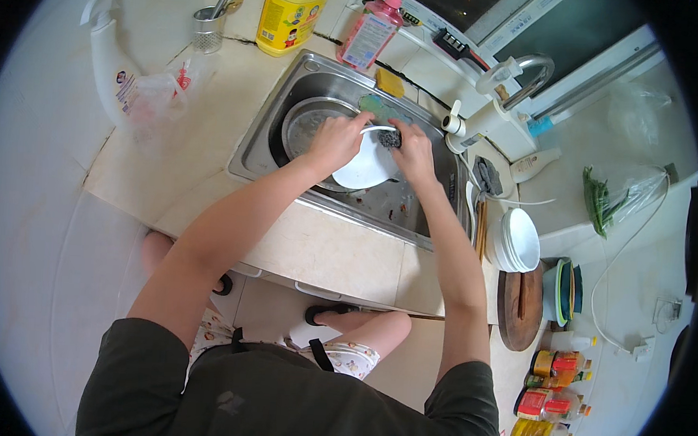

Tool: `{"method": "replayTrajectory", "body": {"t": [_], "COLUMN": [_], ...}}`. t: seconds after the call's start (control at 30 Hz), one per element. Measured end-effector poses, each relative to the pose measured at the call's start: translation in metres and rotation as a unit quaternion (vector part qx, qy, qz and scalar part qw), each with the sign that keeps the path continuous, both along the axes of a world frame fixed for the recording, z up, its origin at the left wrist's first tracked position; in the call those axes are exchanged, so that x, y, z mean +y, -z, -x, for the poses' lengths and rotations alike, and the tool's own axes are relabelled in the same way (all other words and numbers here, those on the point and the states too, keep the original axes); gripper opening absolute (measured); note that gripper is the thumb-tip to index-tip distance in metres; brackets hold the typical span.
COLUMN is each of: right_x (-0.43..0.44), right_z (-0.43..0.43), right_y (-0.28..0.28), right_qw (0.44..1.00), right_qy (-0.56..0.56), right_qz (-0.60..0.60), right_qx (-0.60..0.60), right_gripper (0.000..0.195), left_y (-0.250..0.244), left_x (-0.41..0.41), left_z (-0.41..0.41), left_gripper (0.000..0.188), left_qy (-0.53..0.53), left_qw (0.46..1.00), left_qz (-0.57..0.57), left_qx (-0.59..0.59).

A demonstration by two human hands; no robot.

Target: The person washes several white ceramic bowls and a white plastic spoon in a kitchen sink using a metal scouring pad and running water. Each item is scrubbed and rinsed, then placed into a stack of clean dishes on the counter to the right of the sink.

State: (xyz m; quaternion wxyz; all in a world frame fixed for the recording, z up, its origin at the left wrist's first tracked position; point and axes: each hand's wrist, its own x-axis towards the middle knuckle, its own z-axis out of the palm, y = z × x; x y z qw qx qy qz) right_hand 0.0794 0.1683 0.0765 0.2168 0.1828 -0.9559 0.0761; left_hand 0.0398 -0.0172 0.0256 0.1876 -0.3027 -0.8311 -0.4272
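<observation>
My left hand (340, 139) grips the edge of a white bowl (366, 163), which is tilted over the stainless steel sink (269, 132). At the bowl's rim, my right hand (413, 150) holds a grey metal scourer (390, 138). Beneath my left hand a round metal pan (307, 118) lies in the basin, partly covered by the hand and bowl. Small food scraps lie on the sink floor. A yellow sponge (390, 83) rests on the sink's back edge, near a green scouring pad (376, 106).
A faucet (528, 79) stands at the back right. Stacked white bowls (515, 241), chopsticks (480, 228) and a wooden cutting board (519, 321) are right of the sink. Behind it stand a yellow jug (289, 16) and a pink soap bottle (370, 34); a spray bottle (111, 66) is left.
</observation>
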Motion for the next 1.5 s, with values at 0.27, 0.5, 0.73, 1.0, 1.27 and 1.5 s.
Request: {"method": "replayTrajectory", "body": {"t": [0.27,0.5,0.73,1.0,1.27,1.5], "right_x": [0.009,0.009,-0.033,-0.012,-0.014,-0.042], "right_z": [0.038,0.053,0.029,0.011,-0.004,-0.004], "right_y": [0.033,0.026,-0.021,-0.002,0.007,-0.003], "right_qw": [0.919,0.947,0.953,0.985,0.953,0.962], "right_qy": [0.234,0.198,-0.031,0.106,0.058,-0.067], "right_qz": [0.319,0.253,-0.254,0.105,0.205,-0.13], "right_qx": [0.0,0.005,0.159,0.085,0.217,0.229], "right_gripper": [0.036,0.046,0.046,0.055,0.054,0.045], "left_y": [0.013,0.001,-0.011,-0.017,-0.002,-0.012], "left_x": [-0.006,-0.014,-0.016,-0.022,-0.023,-0.018], "left_z": [0.023,0.018,0.004,0.012,0.02,0.009], "left_gripper": [0.041,0.043,0.032,0.03,0.03,0.036], "left_qy": [0.042,-0.025,-0.083,-0.108,-0.015,-0.072], "left_qw": [0.904,0.982,0.984,0.993,0.999,0.977], "left_qz": [-0.241,-0.081,0.147,0.039,-0.045,0.199], "left_qx": [-0.35,-0.171,0.061,-0.025,0.006,0.041]}}
